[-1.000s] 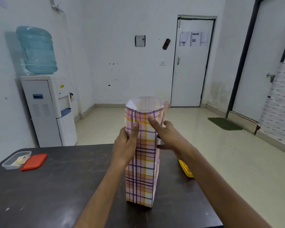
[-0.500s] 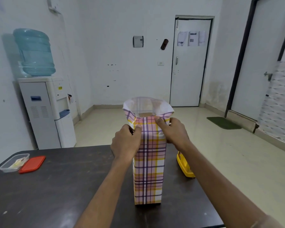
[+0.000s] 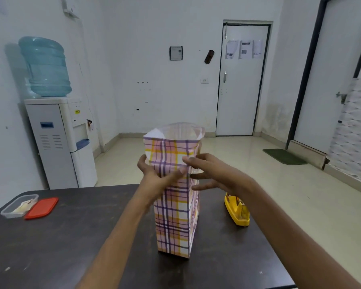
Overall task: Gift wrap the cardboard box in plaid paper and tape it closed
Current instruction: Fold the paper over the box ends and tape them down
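Dark table [image 3: 71,247] bearing plaid-wrapped box [image 3: 175,215], standing upright, open end pointing up; left hand [image 3: 154,176] gripping it, right hand [image 3: 217,174] spread, touching; clear tub [image 3: 7,212] holding papers.

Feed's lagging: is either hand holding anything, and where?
Left hand grips the plaid-wrapped box near its top; right hand only touches the upper right edge, fingers spread.

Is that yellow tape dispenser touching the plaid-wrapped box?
Apart. The head view shows a strip of dark table between the yellow tape dispenser and the plaid-wrapped box.
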